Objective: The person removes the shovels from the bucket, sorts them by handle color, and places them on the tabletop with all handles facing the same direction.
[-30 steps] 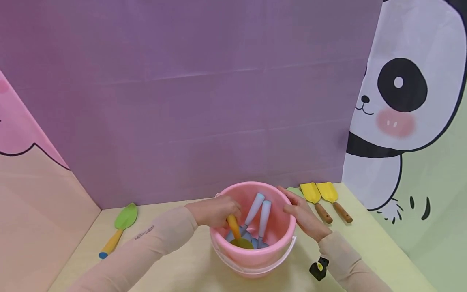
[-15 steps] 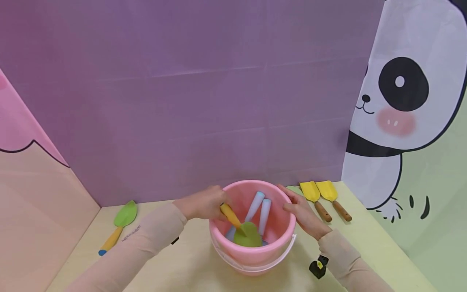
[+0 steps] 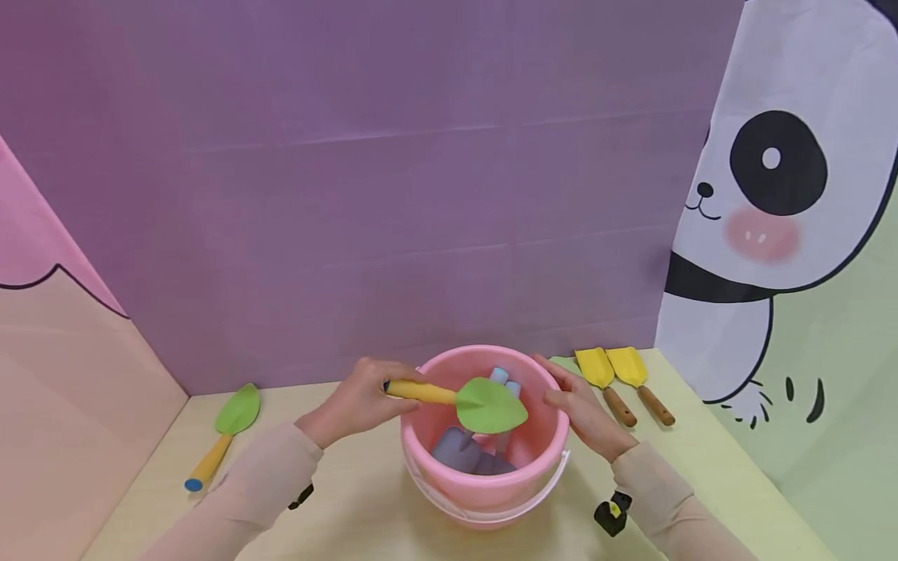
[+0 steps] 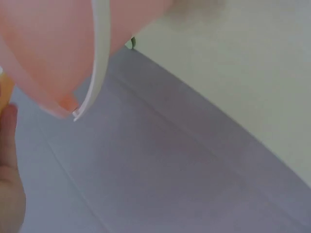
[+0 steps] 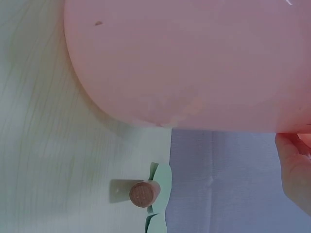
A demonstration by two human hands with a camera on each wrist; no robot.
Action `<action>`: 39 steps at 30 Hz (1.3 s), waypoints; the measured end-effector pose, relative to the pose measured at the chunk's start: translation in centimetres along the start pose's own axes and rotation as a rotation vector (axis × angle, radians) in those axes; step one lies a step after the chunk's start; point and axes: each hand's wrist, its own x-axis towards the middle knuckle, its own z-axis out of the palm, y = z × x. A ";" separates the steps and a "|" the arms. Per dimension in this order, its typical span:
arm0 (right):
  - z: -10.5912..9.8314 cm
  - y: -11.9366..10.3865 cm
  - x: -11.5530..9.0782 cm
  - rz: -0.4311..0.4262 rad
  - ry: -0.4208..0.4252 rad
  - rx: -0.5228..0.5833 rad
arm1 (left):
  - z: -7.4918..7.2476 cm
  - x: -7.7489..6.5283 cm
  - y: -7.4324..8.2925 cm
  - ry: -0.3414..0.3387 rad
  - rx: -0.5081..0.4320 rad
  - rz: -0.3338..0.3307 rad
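My left hand (image 3: 361,401) grips the yellow handle of a garden trowel (image 3: 491,407). Its green leaf-shaped blade hangs over the mouth of a pink bucket (image 3: 484,492), pointing right. On the bucket's right rim, my right hand (image 3: 588,414) holds on, thumb at the rim and fingers along the outside. Two tools with pale blue handles lean inside the bucket, their grey-blue blades (image 3: 456,449) down at the near side; the green blade partly covers them. In the left wrist view, the bucket's white carrying handle (image 4: 102,43) shows beside part of my left hand (image 4: 8,165).
A second green trowel (image 3: 238,409) with a yellow handle lies on the table (image 3: 351,499) at the left. Two yellow shovels (image 3: 596,368) with wooden handles lie at the back right. A purple backdrop (image 3: 421,195) stands behind, with printed panels on both sides.
My left hand has lifted the trowel up out of the bucket and moved left, and the blade has swung from pointing down to nearly level. My right hand stays on the rim.
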 end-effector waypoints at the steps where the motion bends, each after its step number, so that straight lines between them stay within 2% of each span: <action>1: 0.0 0.0 0.0 0.000 0.000 0.002 | 0.1 -0.3 -0.1 0.036 -0.007 -0.013; 9: -0.1 0.1 -0.1 0.001 0.002 0.005 | 1.0 -1.9 -0.6 0.257 -0.057 -0.033; 18: -0.4 0.2 -0.1 -0.002 -0.005 0.024 | 1.9 -3.1 -1.7 0.550 -0.082 0.016; 22: -0.5 0.2 -0.2 -0.012 -0.009 0.007 | 1.9 -3.4 -1.1 0.659 -0.098 0.026; 25: -0.4 0.2 -0.1 -0.011 0.011 -0.001 | 1.6 -3.6 -0.2 0.720 -0.095 -0.015; 28: -0.1 0.3 0.0 -0.004 0.018 -0.004 | 1.3 -4.2 0.4 0.791 -0.078 -0.085; 34: 0.3 0.3 0.2 0.010 0.033 0.004 | 1.3 -5.0 -0.2 0.875 -0.072 -0.176; 39: 0.1 0.3 0.1 -0.001 0.032 0.000 | 1.5 -5.4 -1.3 0.927 -0.081 -0.287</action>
